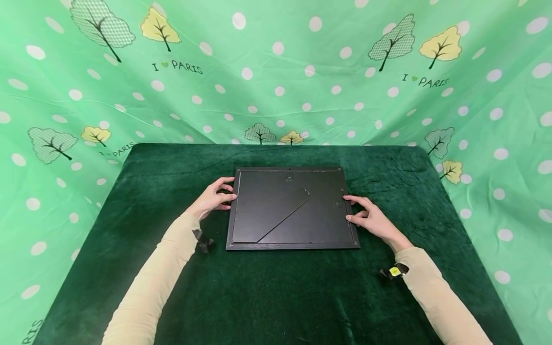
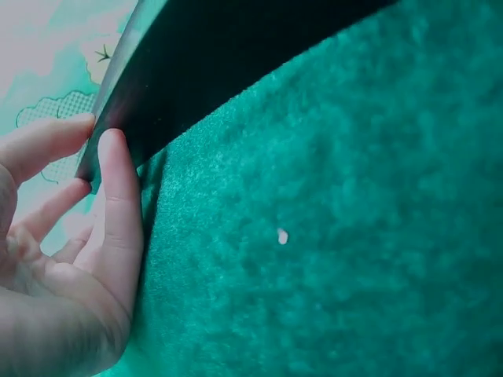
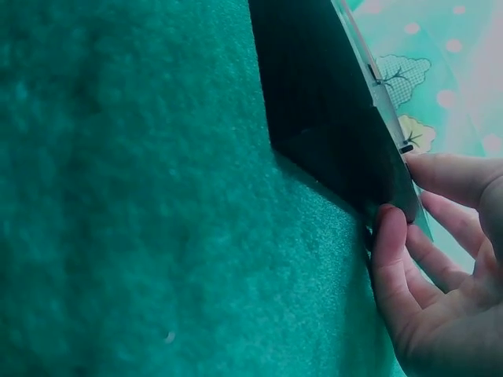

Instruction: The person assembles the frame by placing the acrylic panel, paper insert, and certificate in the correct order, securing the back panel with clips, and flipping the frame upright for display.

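Observation:
A black picture frame [image 1: 276,211] lies back side up in the head view, its easel leg [image 1: 263,223] folded flat against the backing. My left hand [image 1: 213,195] grips the frame's left edge, the thumb on the border and the other fingers along the side. On the opposite edge, my right hand [image 1: 372,216] holds the frame with thumb and fingers. In the left wrist view the fingertips of the left hand [image 2: 78,228] meet the frame's dark side [image 2: 204,63]. The right wrist view has the right hand [image 3: 448,267] pinching near a corner of the frame [image 3: 330,118].
Dark green plush cloth [image 1: 276,292] covers the table under the frame. Behind and at both sides hangs a light green curtain [image 1: 276,62] with white dots and printed trees. A small pale speck [image 2: 283,236] lies on the cloth in the left wrist view.

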`<action>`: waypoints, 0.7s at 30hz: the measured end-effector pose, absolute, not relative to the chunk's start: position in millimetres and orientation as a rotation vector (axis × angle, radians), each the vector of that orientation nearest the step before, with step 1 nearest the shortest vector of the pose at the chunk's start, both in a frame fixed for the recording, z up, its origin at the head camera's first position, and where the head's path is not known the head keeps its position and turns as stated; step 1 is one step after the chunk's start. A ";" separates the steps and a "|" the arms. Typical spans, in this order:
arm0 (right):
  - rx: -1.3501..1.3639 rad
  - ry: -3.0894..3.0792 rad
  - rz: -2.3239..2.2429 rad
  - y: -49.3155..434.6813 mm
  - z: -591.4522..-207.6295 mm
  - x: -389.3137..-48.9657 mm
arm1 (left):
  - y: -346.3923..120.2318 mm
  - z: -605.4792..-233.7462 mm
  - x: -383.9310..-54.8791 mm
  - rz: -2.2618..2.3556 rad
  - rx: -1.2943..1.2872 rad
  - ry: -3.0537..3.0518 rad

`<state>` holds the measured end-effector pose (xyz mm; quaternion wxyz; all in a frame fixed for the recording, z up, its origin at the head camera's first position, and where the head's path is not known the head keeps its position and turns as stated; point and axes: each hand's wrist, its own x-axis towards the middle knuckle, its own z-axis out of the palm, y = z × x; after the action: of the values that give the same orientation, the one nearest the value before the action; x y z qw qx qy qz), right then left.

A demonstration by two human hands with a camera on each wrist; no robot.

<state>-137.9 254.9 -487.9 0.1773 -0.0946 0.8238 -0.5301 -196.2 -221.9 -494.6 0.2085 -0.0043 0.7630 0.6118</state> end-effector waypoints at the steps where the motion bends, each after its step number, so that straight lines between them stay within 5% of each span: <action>1: -0.268 2.334 -1.499 255.1 -488.4 -137.8 | -221.1 -494.4 -196.7 1.695 -0.012 2.130; 21: -0.337 2.472 -1.354 254.9 -486.9 -139.1 | -229.3 -486.2 -222.4 1.579 -0.043 1.842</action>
<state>-139.1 254.9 -486.9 0.1512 -0.1175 0.8608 -0.4715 -222.4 -229.3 -486.2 0.3500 -0.0168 0.7112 0.6094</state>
